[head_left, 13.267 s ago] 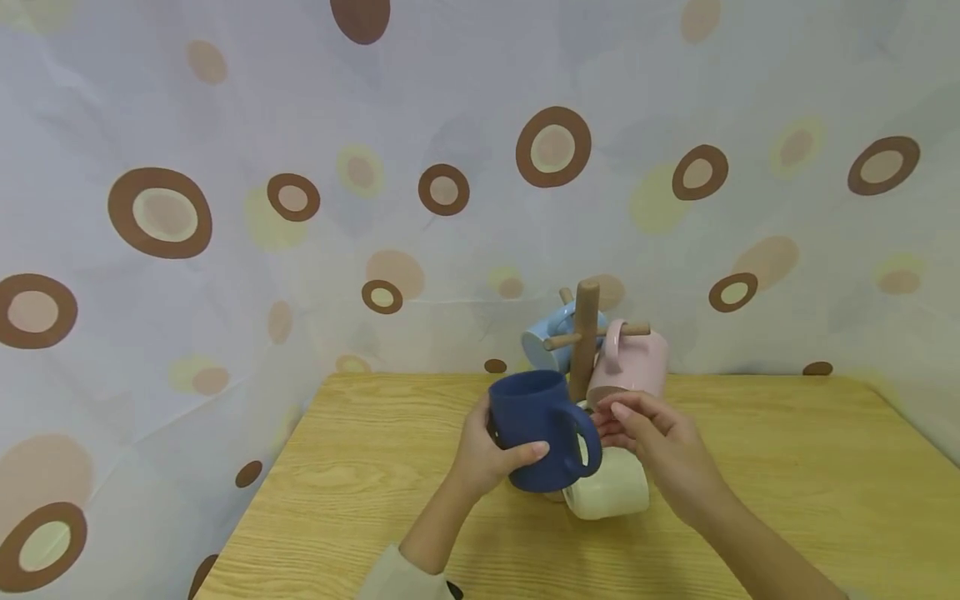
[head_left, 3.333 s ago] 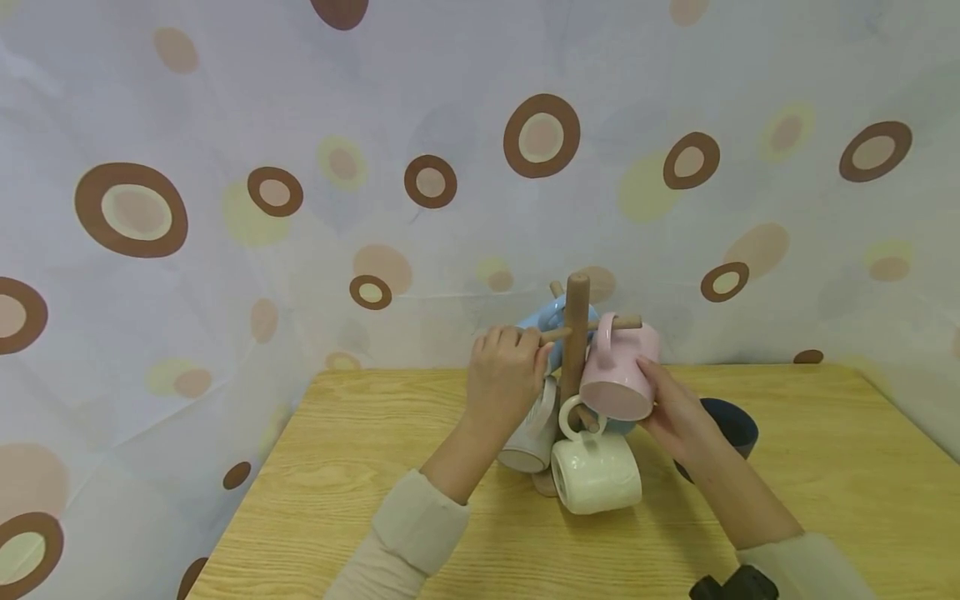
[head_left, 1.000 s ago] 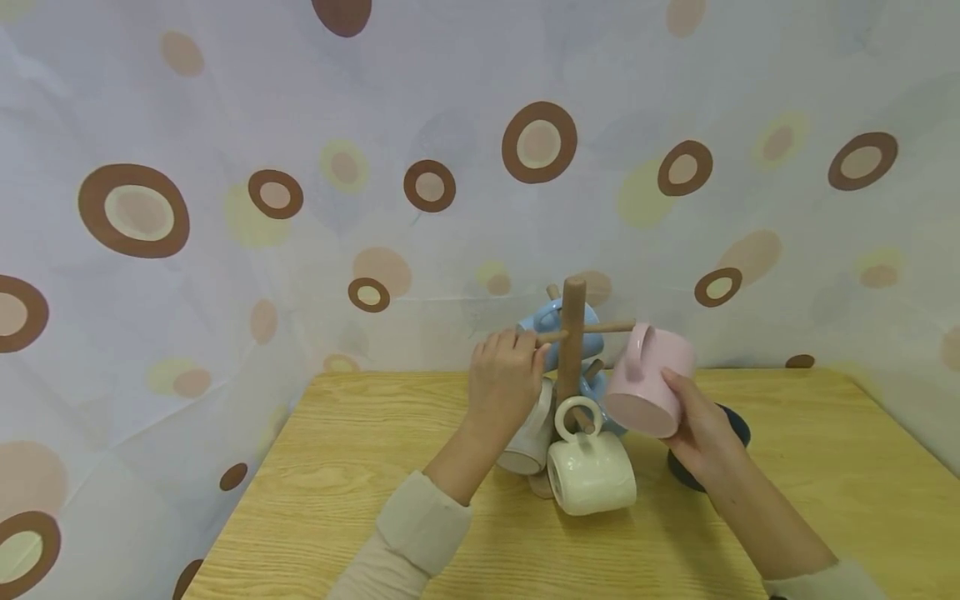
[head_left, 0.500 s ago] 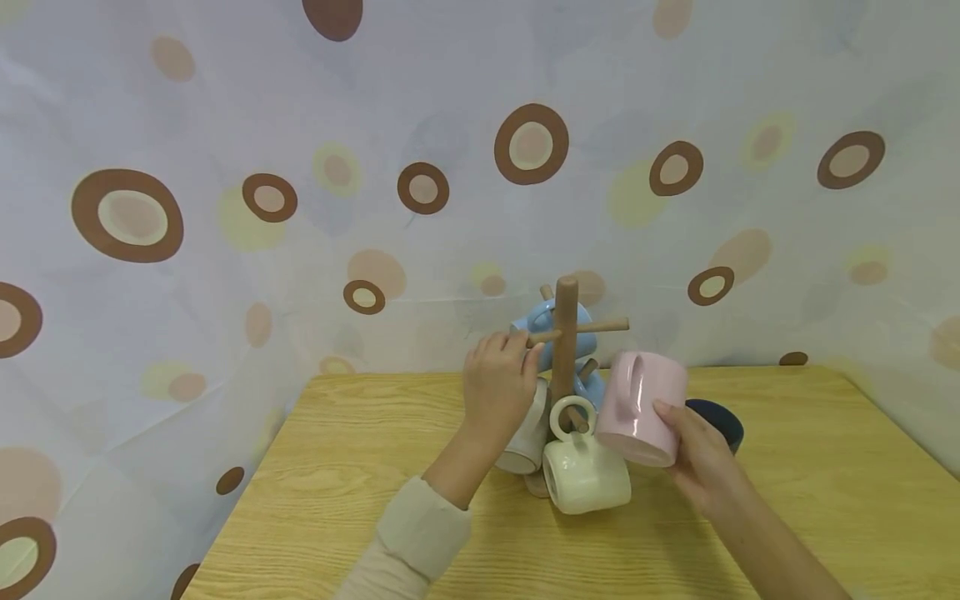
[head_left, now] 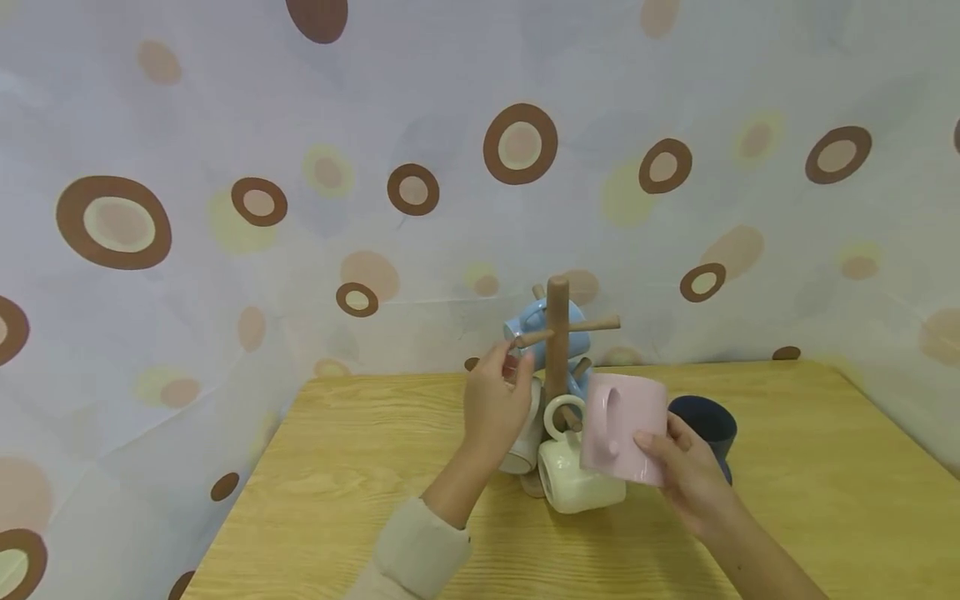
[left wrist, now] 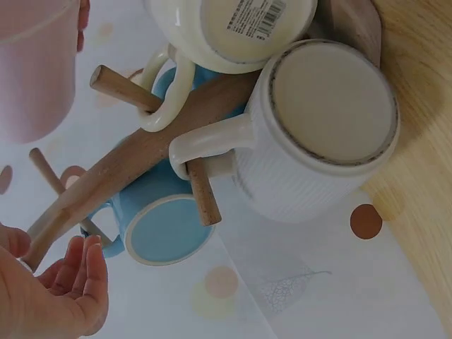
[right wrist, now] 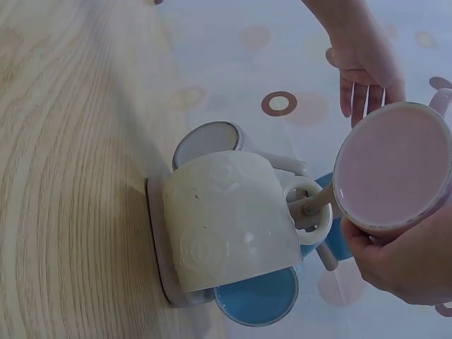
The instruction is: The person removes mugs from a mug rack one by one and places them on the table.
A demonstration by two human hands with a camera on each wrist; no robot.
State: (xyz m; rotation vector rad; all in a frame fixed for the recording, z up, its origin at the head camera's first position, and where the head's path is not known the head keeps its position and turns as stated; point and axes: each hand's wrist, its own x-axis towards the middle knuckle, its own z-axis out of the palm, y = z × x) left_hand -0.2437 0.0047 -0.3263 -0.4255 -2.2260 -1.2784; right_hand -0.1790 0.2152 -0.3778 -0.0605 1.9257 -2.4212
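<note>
My right hand (head_left: 693, 483) grips a pink mug (head_left: 626, 429) around its body, fingers behind and thumb in front. The mug is held off the wooden mug tree (head_left: 557, 342), its handle toward the left; in the right wrist view its round base (right wrist: 395, 166) faces the camera. Beside an upper peg (head_left: 534, 337) of the tree is my left hand (head_left: 495, 408), fingers loosely bent and holding nothing; the left wrist view shows its fingertips (left wrist: 92, 275) apart from the thumb. A cream mug (head_left: 577, 479) hangs on a lower peg, partly behind the pink mug.
A white mug (left wrist: 318, 127) and two blue mugs, one upper (head_left: 577, 342) and one lower (right wrist: 258, 296), hang on the tree. A dark blue mug (head_left: 705, 421) stands on the wooden table (head_left: 360, 467) at the right. Behind is a patterned cloth (head_left: 450, 100).
The dark blue mug went from my left hand to the table. My right hand took the pink mug off its peg, lowered and turned it. My left hand's fingers have loosened from the upper peg.
</note>
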